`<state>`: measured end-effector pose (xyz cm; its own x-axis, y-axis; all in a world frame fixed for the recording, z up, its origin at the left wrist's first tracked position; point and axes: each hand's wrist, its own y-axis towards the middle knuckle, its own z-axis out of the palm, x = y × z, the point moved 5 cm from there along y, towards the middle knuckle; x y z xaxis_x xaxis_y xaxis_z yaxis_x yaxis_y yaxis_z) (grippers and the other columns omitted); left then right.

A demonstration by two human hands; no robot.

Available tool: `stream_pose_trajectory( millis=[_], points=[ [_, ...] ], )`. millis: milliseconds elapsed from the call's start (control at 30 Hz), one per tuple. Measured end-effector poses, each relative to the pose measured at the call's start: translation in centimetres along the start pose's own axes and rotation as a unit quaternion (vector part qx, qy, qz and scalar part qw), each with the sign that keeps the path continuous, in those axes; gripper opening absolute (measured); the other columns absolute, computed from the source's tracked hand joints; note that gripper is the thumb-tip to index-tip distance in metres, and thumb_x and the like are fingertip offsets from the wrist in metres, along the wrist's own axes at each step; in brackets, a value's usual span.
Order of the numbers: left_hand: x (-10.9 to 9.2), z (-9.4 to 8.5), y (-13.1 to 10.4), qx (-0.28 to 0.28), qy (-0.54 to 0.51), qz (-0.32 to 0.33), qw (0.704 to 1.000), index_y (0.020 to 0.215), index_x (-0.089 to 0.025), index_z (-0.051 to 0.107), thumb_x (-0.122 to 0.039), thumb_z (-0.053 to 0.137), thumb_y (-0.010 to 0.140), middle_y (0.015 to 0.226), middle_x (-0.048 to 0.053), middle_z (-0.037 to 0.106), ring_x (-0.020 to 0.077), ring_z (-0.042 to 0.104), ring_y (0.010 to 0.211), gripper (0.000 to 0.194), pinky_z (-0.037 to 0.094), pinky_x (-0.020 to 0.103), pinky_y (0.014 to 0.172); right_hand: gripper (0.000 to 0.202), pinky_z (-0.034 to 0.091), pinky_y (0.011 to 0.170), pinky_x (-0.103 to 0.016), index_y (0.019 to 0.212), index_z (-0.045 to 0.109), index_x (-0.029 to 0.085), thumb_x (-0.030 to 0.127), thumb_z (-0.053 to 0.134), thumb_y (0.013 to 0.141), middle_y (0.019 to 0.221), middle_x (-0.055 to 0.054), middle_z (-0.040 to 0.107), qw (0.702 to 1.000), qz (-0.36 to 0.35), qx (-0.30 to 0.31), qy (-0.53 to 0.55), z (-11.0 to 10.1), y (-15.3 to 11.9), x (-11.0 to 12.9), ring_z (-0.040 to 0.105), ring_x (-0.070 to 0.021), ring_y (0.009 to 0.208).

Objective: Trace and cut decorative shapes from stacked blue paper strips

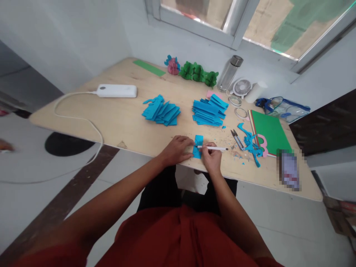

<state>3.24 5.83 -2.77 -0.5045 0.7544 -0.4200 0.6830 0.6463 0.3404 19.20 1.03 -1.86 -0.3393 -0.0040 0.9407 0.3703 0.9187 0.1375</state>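
Observation:
A small piece of blue paper [198, 153] lies at the table's front edge, between my two hands. My left hand [178, 150] rests on its left side, the fingers stretched toward the paper and the thumb apart, lower down. Closed around a white pen [218, 148], my right hand [212, 157] sits at the paper's right side, with the pen's tip over the sheet. Dark lines or cuts show on the paper near that tip. Behind it are two piles of blue paper pieces, a left pile [162, 113] and a right pile [209, 112].
Thread snips [237, 139] and blue scraps [252, 144] lie to the right, by green sheets [271, 131] and a blurred phone-like item [289, 170]. Green paper shapes [198, 72], a glass bottle [230, 74] and a small fan [241, 87] stand behind. A white corded device [118, 91] lies left.

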Motion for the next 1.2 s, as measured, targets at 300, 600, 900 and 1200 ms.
stream_pose_trajectory(
  millis=[300, 600, 900, 1200],
  points=[
    [-0.5, -0.4, 0.1, -0.005, -0.008, -0.001, 1.000, 0.109, -0.023, 0.062, -0.034, 0.065, 0.078, 0.110, 0.007, 0.066, 0.0263, 0.060, 0.104, 0.033, 0.043, 0.043, 0.093, 0.014, 0.051, 0.060, -0.029, 0.073, 0.061, 0.023, 0.034, 0.056, 0.080, 0.062, -0.001, 0.071, 1.000, -0.012, -0.009, -0.019, -0.2, 0.2, 0.0, 0.067, -0.0195, 0.061],
    [-0.7, -0.7, 0.2, -0.022, -0.008, 0.025, 0.999, 0.108, -0.019, 0.060, -0.033, 0.061, 0.078, 0.103, 0.009, 0.068, 0.0276, 0.062, 0.101, 0.032, 0.045, 0.042, 0.089, 0.015, 0.050, 0.059, -0.026, 0.075, 0.061, 0.022, 0.035, 0.056, 0.080, 0.062, 0.000, 0.069, 1.000, 0.003, -0.017, -0.003, 0.0, 0.3, -1.3, 0.066, -0.0177, 0.061],
    [-0.7, -0.7, 0.3, -0.021, -0.003, 0.029, 0.999, 0.106, -0.022, 0.061, -0.034, 0.060, 0.079, 0.104, 0.008, 0.069, 0.0275, 0.062, 0.101, 0.030, 0.046, 0.043, 0.090, 0.014, 0.050, 0.058, -0.026, 0.075, 0.063, 0.022, 0.034, 0.058, 0.080, 0.060, 0.002, 0.068, 1.000, 0.001, -0.021, 0.003, 0.0, 0.5, -2.2, 0.065, -0.0170, 0.059],
    [-1.1, -1.1, 0.0, -0.040, 0.010, 0.040, 0.998, 0.108, -0.024, 0.061, -0.034, 0.060, 0.079, 0.107, 0.009, 0.069, 0.0280, 0.063, 0.103, 0.031, 0.047, 0.043, 0.089, 0.014, 0.051, 0.060, -0.027, 0.074, 0.064, 0.022, 0.034, 0.059, 0.079, 0.065, 0.000, 0.071, 0.999, 0.010, -0.022, 0.029, 0.0, 0.3, -2.3, 0.067, -0.0183, 0.061]
  ],
)
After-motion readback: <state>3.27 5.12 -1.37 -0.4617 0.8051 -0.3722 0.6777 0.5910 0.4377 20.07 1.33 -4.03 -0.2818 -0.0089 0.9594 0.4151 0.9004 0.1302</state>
